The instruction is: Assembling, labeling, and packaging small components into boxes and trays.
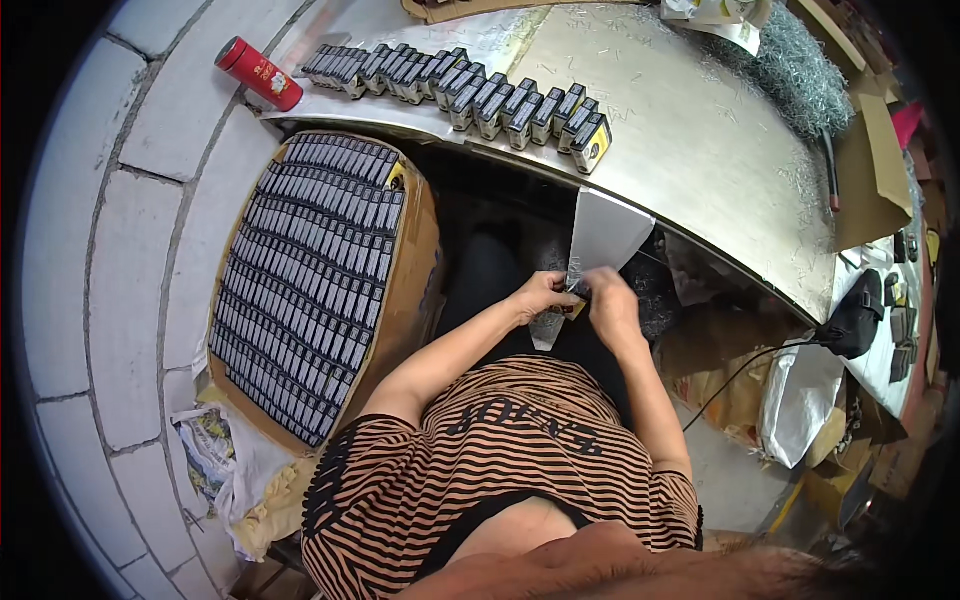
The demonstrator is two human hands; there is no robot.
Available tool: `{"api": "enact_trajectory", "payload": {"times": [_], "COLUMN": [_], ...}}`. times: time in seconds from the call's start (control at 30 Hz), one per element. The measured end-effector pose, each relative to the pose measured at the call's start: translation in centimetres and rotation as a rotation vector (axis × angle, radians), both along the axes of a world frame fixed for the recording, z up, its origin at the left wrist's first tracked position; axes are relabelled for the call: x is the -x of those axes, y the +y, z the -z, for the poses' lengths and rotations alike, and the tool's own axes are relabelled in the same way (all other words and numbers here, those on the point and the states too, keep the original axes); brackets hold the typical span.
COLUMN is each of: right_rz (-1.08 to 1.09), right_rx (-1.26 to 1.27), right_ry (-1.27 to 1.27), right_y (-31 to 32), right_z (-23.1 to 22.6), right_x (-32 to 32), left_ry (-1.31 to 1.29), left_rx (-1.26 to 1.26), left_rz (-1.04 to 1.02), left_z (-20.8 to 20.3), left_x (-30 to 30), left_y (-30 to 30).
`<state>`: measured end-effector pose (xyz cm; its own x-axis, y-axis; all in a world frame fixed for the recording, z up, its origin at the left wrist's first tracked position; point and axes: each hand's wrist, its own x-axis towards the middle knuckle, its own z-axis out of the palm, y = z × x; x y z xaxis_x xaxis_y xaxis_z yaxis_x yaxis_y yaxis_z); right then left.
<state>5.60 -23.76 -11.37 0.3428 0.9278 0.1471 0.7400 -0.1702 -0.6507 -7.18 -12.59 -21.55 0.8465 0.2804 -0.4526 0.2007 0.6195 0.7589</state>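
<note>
Dozens of boxes (300, 270) already fill the carton (424, 235) left of the table (690, 120); at its near edge, left hand (543, 294) pinches a small item (574, 309), seemingly unfinished; right hand (613, 303) blurred, I can't tell.

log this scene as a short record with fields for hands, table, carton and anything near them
left hand: left hand, fingers at a small yellow-and-dark box
right hand: right hand, blurred, beside that box; grip unclear
in front of hands: grey sloping chute at the table edge
table: metal-topped table, with a line of small boxes and a heap of thin silvery pieces
carton: open cardboard carton on the person's left, packed with rows of boxes
far left: red cylinder, tilted in view
</note>
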Motion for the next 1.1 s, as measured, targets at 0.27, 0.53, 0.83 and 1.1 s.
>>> {"api": "enact_trajectory", "payload": {"times": [0.27, 0.53, 0.83, 1.1], "right_rz": [0.111, 0.053, -0.061, 0.138], "right_rx": [0.081, 0.196, -0.107, -0.012], "right_ry": [0.065, 0.434, 0.275, 0.446], "right_y": [-1.0, -1.0, -0.6, 0.8], "right_z": [-1.3, -2.2, -6.7, -6.1], "right_x": [-1.4, -1.8, -1.1, -1.0], "left_ry": [0.136, -0.015, -0.216, -0.377], "left_rx": [-0.14, -0.342, -0.393, -0.967], "left_rz": [0.197, 0.256, 0.161, 0.005], "left_z": [2.7, -6.8, -10.5, -13.3], "left_x": [2.6, 1.7, 1.0, 0.0], "left_y": [0.0, 1.1, 2.0, 1.7]}}
